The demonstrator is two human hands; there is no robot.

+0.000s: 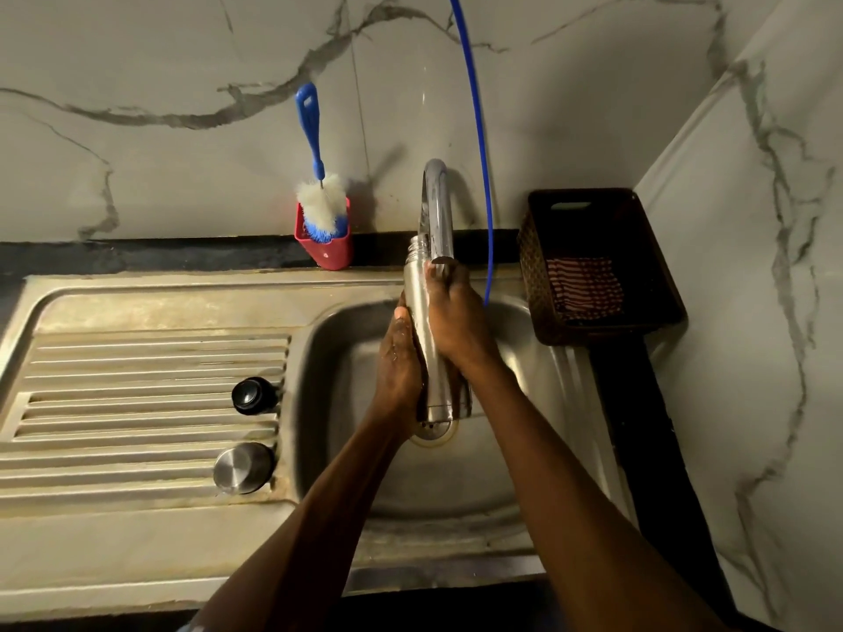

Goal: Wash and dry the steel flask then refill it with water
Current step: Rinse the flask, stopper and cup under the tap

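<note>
Steel flask (pixel 429 339) first: where have you got it?

— Over the sink (pixel 515 472), held upright with its open threaded mouth just beside the tap (pixel 439 212) spout. Your left hand (pixel 399 358) is wrapped round the lower body, fingers curled on it, and your right hand (pixel 449 312) grips the upper part near the neck.

— So how far along would you say you are?

— Early, by my reading. The flask is uncapped: the black stopper (pixel 252 395) and the steel cap (pixel 241 467) stand on the draining board (pixel 137 358), apart from each other. You look to be rubbing or rinsing the outside; I can't tell whether water is running.

— And the brush?

— The bottle brush (pixel 319 193) sits in its red holder (pixel 330 250) against the wall, so the inside may not be scrubbed yet. Drying is still to do, perhaps with the striped cloth (pixel 584 282) in the dark basket (pixel 657 285), then the refill and capping
</note>
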